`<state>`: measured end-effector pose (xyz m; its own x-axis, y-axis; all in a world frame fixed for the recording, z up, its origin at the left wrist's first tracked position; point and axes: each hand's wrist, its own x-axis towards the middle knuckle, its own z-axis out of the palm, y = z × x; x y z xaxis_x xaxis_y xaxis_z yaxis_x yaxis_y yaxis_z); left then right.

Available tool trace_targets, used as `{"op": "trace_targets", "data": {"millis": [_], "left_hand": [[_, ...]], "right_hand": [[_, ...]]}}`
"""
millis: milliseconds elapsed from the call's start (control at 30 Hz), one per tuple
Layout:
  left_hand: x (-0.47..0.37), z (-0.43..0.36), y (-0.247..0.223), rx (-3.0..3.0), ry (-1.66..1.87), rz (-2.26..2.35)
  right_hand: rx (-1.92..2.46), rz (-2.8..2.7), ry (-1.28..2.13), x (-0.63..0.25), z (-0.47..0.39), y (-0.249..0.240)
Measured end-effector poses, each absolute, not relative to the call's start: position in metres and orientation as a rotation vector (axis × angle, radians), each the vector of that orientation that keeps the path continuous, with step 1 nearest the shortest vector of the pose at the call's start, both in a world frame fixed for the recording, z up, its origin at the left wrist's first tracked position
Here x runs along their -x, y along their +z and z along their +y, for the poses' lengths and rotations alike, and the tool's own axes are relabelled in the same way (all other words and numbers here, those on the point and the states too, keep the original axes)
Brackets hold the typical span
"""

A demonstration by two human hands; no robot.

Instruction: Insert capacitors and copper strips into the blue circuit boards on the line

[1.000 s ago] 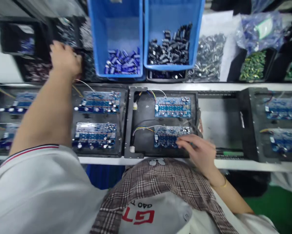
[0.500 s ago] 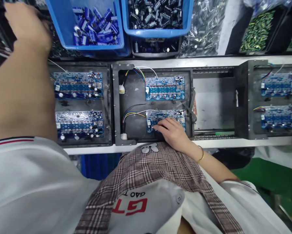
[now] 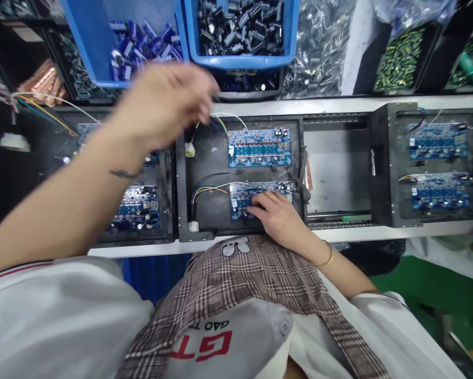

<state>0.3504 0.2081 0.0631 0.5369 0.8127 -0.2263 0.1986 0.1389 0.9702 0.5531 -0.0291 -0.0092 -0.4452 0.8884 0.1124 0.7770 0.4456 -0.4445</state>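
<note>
My left hand (image 3: 177, 100), smeared by motion, hangs over the near edge of the blue bins with its fingers curled together. Something small and dark shows at its fingertips, too blurred to name. On the lower blue circuit board (image 3: 239, 202) rests my right hand (image 3: 276, 213), its thumb and forefinger bent close together at the board's surface; what lies between them is hidden. Just beyond is the upper circuit board (image 3: 259, 149). Both boards lie in a black carrier frame (image 3: 213, 173), with coloured wires running left to a white connector (image 3: 193, 226) and another connector (image 3: 189, 150).
Blue capacitors (image 3: 141, 45) fill part of one blue bin; black capacitors (image 3: 240, 31) lie in another. Further carriers with boards stand left and right (image 3: 437, 142). A dark box of small green-yellow parts (image 3: 400, 60) is at the back right. Metal rails (image 3: 335, 163) show between carriers.
My left hand has swung right and nearer from the far left parts boxes to above the middle carrier's far left corner. My right hand stays on the lower board. The view has shifted slightly.
</note>
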Motion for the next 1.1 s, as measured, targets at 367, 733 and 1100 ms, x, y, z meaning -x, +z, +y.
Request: {"op": "trace_targets", "data": {"millis": [367,733,1100], "left_hand": [[-0.413,0.155,0.039,-1.164,-0.078,0.570],[-0.416,0.154,0.030,-0.743,0.114,0.716],[-0.414,0.148,0.025,-0.578,0.071,0.752]], "right_hand": [[1.338,-1.534,0.967,-0.599,0.041,0.040],[1.750,-1.756,0.543,-0.670,0.108,-0.026],[1.750,-1.878,0.481,-0.664,0.109,-0.038]]}}
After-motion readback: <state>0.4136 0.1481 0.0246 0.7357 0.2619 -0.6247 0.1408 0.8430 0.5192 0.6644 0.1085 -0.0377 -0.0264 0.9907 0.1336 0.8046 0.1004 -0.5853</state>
